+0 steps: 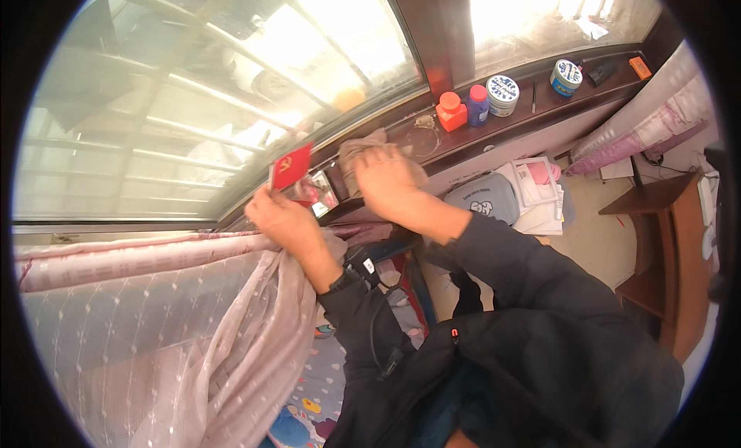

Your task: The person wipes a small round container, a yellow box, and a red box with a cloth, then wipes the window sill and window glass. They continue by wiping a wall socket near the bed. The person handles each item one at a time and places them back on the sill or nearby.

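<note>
My left hand (285, 219) grips a small red booklet (292, 166) with a gold emblem, held upright by the window frame. Just right of it a clear box (322, 194) with pink and red things inside sits at the sill's edge. My right hand (386, 179) lies on a crumpled brown cloth (349, 158), pressing it on the dark wooden window sill (399, 127). Right of the cloth, the sill bears a ring-shaped stain. Beyond stand an orange bottle (451, 112), a purple bottle with a red cap (478, 106) and a white-lidded tub (502, 96).
A second tub (565, 78), a dark case (602, 73) and an orange box (639, 68) stand farther along the sill. Sheer curtains (243, 332) hang at left. Below the sill lie a grey cushion (486, 199) and a white frame (534, 182). A wooden desk (666, 239) stands right.
</note>
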`<state>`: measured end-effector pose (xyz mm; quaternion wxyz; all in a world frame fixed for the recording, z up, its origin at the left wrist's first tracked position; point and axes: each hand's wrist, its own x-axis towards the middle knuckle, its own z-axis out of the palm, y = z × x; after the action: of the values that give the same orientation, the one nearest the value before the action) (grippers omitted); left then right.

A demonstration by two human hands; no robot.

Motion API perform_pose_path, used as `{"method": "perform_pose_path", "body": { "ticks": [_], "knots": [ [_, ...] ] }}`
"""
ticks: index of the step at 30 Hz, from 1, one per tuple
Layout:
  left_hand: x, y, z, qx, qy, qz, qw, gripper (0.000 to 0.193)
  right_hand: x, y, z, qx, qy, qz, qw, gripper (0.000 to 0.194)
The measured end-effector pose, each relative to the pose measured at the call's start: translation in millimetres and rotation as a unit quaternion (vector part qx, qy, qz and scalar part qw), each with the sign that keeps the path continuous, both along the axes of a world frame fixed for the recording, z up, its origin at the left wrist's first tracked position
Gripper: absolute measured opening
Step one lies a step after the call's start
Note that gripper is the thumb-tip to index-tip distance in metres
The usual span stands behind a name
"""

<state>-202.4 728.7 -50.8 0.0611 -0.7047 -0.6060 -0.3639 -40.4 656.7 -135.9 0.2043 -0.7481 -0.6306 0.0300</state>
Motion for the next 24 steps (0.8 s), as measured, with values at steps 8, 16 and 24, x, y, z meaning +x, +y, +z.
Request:
{"method": "perform_pose_path", "body": {
  "ticks": [8, 16, 24],
  "knots": [
    [0.4, -13.9, -11.3, 0.020, -0.017, -0.048, 0.998, 0.016, -7.3, -14.3, -5.5, 0.109, -0.021, -0.061, 0.992, 0.061],
    [-0.4, -17.9, -8.1, -0.086, -0.157, -0.099, 0.979, 0.018, -1.7, -16.2, -5.6, 0.085, 0.010, -0.035, 0.996, 0.070],
    [8.7, -6.9, 2.6, -0.044, -0.070, -0.085, 0.993, 0.018, -1.0, -15.4, -17.7, 0.108, 0.017, -0.046, 0.993, 0.074]
  ]
}}
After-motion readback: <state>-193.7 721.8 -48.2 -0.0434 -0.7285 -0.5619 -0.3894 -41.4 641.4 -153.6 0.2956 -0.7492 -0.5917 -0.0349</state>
